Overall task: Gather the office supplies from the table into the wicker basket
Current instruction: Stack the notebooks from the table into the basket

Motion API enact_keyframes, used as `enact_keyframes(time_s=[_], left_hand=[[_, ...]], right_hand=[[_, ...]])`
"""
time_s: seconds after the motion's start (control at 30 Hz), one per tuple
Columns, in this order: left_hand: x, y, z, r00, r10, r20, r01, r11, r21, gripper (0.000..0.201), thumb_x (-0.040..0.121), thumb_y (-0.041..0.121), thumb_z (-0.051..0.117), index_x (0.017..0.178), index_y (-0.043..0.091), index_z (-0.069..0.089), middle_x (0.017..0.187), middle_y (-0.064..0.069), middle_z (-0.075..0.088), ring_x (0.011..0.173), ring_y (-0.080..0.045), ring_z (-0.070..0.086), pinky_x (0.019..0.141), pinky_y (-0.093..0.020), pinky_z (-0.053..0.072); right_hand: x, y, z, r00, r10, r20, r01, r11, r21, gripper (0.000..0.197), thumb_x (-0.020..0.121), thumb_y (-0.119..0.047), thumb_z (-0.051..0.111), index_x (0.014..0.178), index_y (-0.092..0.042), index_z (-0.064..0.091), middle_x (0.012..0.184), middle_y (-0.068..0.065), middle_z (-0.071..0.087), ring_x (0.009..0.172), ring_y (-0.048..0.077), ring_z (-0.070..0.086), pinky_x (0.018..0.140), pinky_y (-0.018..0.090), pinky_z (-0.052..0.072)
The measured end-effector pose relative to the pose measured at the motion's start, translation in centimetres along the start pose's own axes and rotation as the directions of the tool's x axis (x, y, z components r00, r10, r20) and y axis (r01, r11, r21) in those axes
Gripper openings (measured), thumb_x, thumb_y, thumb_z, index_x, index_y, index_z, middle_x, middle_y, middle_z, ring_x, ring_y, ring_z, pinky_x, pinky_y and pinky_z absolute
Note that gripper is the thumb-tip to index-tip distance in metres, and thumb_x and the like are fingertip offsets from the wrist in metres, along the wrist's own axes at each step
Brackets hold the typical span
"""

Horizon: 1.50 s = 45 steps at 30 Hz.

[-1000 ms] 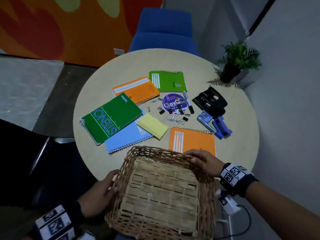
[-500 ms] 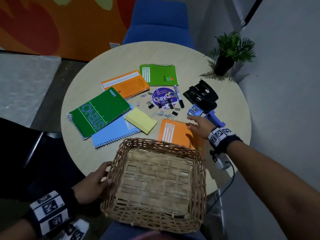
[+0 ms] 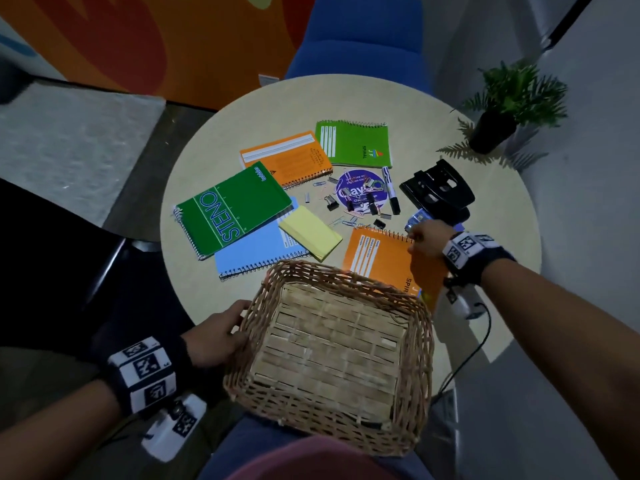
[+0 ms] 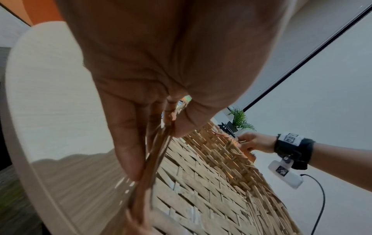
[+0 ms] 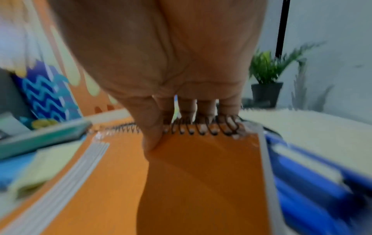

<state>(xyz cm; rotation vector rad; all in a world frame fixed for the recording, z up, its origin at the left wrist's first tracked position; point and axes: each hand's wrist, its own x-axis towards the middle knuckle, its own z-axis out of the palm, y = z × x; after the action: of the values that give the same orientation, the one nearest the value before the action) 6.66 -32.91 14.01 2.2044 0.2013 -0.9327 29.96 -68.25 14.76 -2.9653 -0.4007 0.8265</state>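
Observation:
An empty wicker basket (image 3: 420,327) sits at the near table edge, partly over my lap. My left hand (image 3: 221,336) grips its left rim, thumb inside and fingers outside (image 4: 128,159). My right hand (image 3: 424,237) pinches the spiral-bound top edge of the near orange notebook (image 3: 377,261), thumb on the cover and fingers behind the wire coil (image 5: 205,127). On the round table (image 3: 491,237) lie a green STENO pad (image 3: 232,209), a blue notebook (image 3: 256,254), a yellow sticky pad (image 3: 310,232), another orange notebook (image 3: 287,161), a green notebook (image 3: 356,143), a marker (image 3: 391,194) and scattered clips (image 3: 349,216).
A black hole punch (image 3: 436,190) and a blue stapler (image 3: 417,221) lie just beyond my right hand. A purple disc (image 3: 360,192) sits mid-table. A potted plant (image 3: 502,109) stands at the far right edge. A blue chair (image 3: 360,39) is behind the table.
My right hand left the basket's far rim, reached forward over the near orange notebook and took hold of its spiral edge. The left hand stayed on the basket's left rim.

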Motion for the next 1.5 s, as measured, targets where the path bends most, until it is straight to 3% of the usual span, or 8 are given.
enact_keyframes(time_s=[0.27, 0.47, 0.57, 0.67, 0.77, 1.13, 1.27, 1.5], left_hand=[[-1.8, 3.1, -2.6, 0.948, 0.235, -0.213, -0.075, 0.819, 0.569, 0.057, 0.091, 0.041, 0.052, 0.141, 0.019, 0.034, 0.13, -0.006, 0.057, 0.111, -0.025, 0.061, 0.089, -0.036, 0.051], [-0.6, 11.2, -2.8, 0.916, 0.397, -0.053, -0.399, 0.915, -0.064, 0.042, 0.092, 0.044, 0.049, 0.13, 0.025, 0.047, 0.116, 0.011, 0.062, 0.101, -0.007, 0.063, 0.088, -0.024, 0.051], [1.7, 11.1, -0.7, 0.935, 0.351, 0.046, -0.316, 0.886, -0.34, 0.043, 0.091, 0.054, 0.043, 0.127, 0.031, 0.049, 0.119, 0.0, 0.066, 0.106, -0.019, 0.064, 0.094, -0.04, 0.051], [3.7, 9.4, 1.5, 0.949, 0.313, 0.04, -0.306, 0.944, -0.126, 0.026, 0.093, 0.032, 0.05, 0.113, 0.019, 0.057, 0.103, -0.014, 0.068, 0.093, -0.029, 0.064, 0.09, -0.048, 0.051], [5.0, 7.9, 3.6, 0.958, 0.26, 0.121, -0.264, 0.964, 0.022, 0.02, 0.094, 0.02, 0.051, 0.113, 0.016, 0.057, 0.108, -0.005, 0.068, 0.096, -0.02, 0.064, 0.091, -0.042, 0.052], [7.5, 8.1, 5.9, 0.986, 0.074, 0.148, -0.115, 0.949, 0.293, 0.018, 0.096, 0.02, 0.049, 0.104, 0.007, 0.057, 0.113, -0.013, 0.064, 0.089, -0.021, 0.055, 0.08, -0.028, 0.042], [8.0, 8.7, 6.4, 0.99, 0.049, 0.13, -0.098, 0.907, 0.41, 0.027, 0.094, 0.026, 0.053, 0.109, 0.005, 0.062, 0.113, -0.011, 0.065, 0.102, -0.026, 0.061, 0.086, -0.032, 0.046], [7.8, 9.1, 6.9, 0.995, 0.044, 0.086, -0.069, 0.948, 0.312, 0.061, 0.08, 0.025, 0.072, 0.127, 0.019, 0.034, 0.121, -0.009, 0.059, 0.109, -0.028, 0.06, 0.089, -0.038, 0.049]], right_hand=[[-12.7, -1.5, -8.6, 0.915, -0.036, -0.403, 0.122, 0.974, 0.191, 0.014, 0.088, -0.019, 0.063, 0.101, -0.015, 0.061, 0.096, 0.009, 0.067, 0.086, 0.03, 0.059, 0.073, 0.038, 0.044], [-18.6, -5.3, -3.3, 0.989, 0.083, -0.119, 0.088, 0.312, 0.946, 0.019, 0.088, 0.005, 0.056, 0.094, -0.013, 0.055, 0.079, -0.003, 0.072, 0.07, 0.008, 0.067, 0.059, 0.023, 0.054], [-19.7, -6.8, 2.0, 0.992, 0.082, 0.096, -0.113, 0.236, 0.965, 0.03, 0.083, 0.013, 0.058, 0.107, -0.004, 0.053, 0.092, 0.014, 0.073, 0.077, 0.017, 0.071, 0.065, 0.026, 0.06], [-19.8, -6.7, 7.3, 0.984, 0.151, 0.099, -0.162, 0.494, 0.854, 0.037, 0.079, -0.001, 0.069, 0.109, -0.019, 0.056, 0.098, 0.028, 0.067, 0.082, 0.022, 0.068, 0.077, 0.035, 0.058], [-19.7, -6.8, 10.1, 0.978, 0.186, 0.089, -0.202, 0.772, 0.602, 0.041, 0.081, -0.023, 0.068, 0.119, -0.027, 0.051, 0.115, 0.008, 0.067, 0.101, 0.023, 0.064, 0.088, 0.036, 0.051], [-17.9, -7.9, 12.4, 0.976, 0.113, 0.184, -0.203, 0.772, 0.602, 0.09, 0.081, -0.022, 0.064, 0.148, -0.017, 0.005, 0.139, 0.001, 0.049, 0.123, 0.02, 0.051, 0.106, 0.037, 0.043], [-17.3, -8.4, 13.3, 0.966, 0.195, 0.171, -0.244, 0.908, 0.341, 0.102, 0.084, -0.017, 0.06, 0.147, -0.022, -0.02, 0.119, 0.007, 0.063, 0.1, 0.024, 0.064, 0.085, 0.038, 0.053], [-16.5, -9.7, 12.4, 0.983, 0.138, 0.124, -0.119, 0.982, -0.148, 0.087, 0.086, -0.024, 0.062, 0.149, -0.013, 0.004, 0.135, 0.011, 0.045, 0.111, 0.029, 0.057, 0.084, 0.041, 0.051]])
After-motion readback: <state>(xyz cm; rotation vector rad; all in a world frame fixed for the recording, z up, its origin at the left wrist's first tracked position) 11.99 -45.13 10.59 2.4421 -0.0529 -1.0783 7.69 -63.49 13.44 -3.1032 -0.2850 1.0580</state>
